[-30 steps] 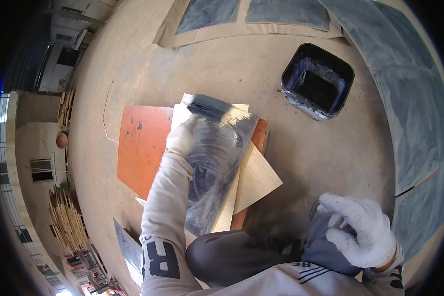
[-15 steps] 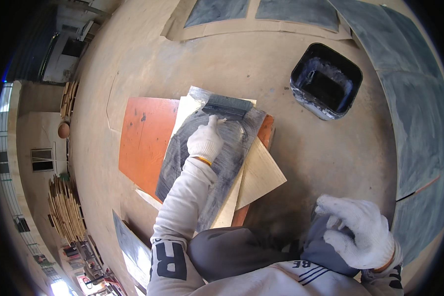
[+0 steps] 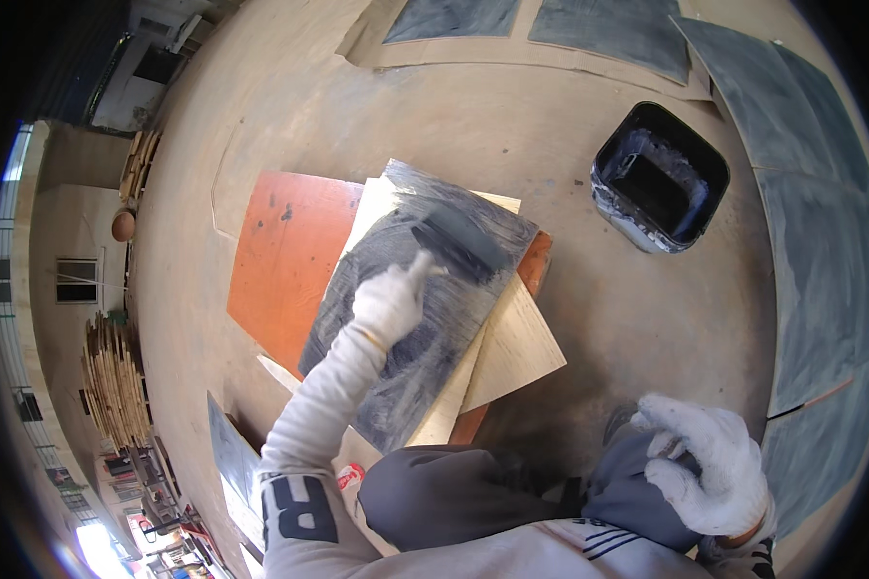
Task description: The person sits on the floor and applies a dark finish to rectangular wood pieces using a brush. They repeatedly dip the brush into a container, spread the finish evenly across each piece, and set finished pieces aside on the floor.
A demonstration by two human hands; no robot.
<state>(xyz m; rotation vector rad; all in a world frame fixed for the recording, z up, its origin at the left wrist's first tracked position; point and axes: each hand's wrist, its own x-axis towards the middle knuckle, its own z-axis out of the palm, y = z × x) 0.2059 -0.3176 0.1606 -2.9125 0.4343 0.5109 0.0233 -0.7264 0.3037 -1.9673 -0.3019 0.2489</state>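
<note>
My left hand, in a white knitted glove, is closed on a wide, dark spreader. The tool's long edge lies slantwise against the upper part of a panel smeared with dark grey coating. Glove and fingers hide most of its handle. Under that panel lie pale wood boards, turned at differing angles. Over my right knee hovers my gloved right hand, its fingers curved and apart with nothing between them.
An orange-red board lies beneath the stack. A black bucket with pale smears stands on the floor at upper right. Dark-coated panels line the right side; others rest on cardboard at the far side. Wood strips stand at left.
My left hand has drawn the spreader toward me and to the right, and its edge now slants more steeply. The right hand keeps its pose. The whole view has shifted slightly.
</note>
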